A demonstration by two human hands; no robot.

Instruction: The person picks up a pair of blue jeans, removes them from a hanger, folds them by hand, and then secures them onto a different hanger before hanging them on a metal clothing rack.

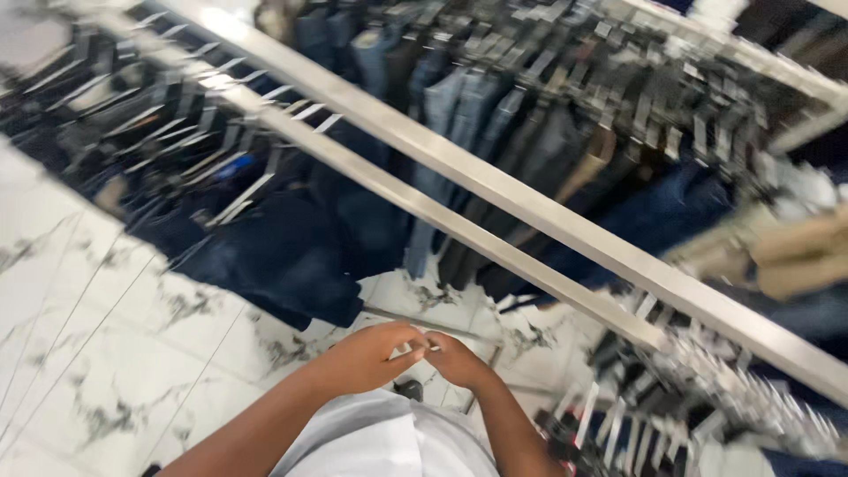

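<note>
My left hand and my right hand meet in front of my body, low in the middle of the view. Their fingertips touch, with the fingers curled in. A tiny pale sliver shows between the fingertips, but the picture is too blurred to tell what it is or whether either hand holds it. Both forearms rise from the bottom edge on either side of my white shirt. The hands hover above the floor, just short of the nearer metal rail.
Two long metal rack rails cross the view diagonally. Dark and blue jeans hang from them on clip hangers. More hangers crowd the lower right. White marbled floor tiles fill the left.
</note>
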